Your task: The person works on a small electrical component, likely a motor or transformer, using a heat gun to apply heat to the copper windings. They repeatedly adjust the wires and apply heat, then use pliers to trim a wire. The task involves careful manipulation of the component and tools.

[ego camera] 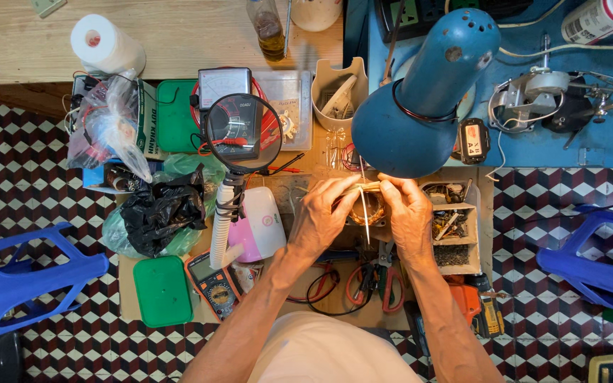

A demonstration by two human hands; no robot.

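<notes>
Head view shows your left hand (321,216) and right hand (407,213) together under the blue metal lamp shade (420,106), each grip pinched on a small copper-wound coil (365,209) above the cluttered bench (335,301), beside the round magnifying glass (243,132)

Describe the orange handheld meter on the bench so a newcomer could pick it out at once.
Start at the big round magnifying glass on its white flexible stalk and follow the stalk down to the pink-and-white device. Just below that, beside the person's left forearm, lies the orange handheld meter, right of a flat green lid. Its orange casing, small screen and round dial set it apart.
</notes>
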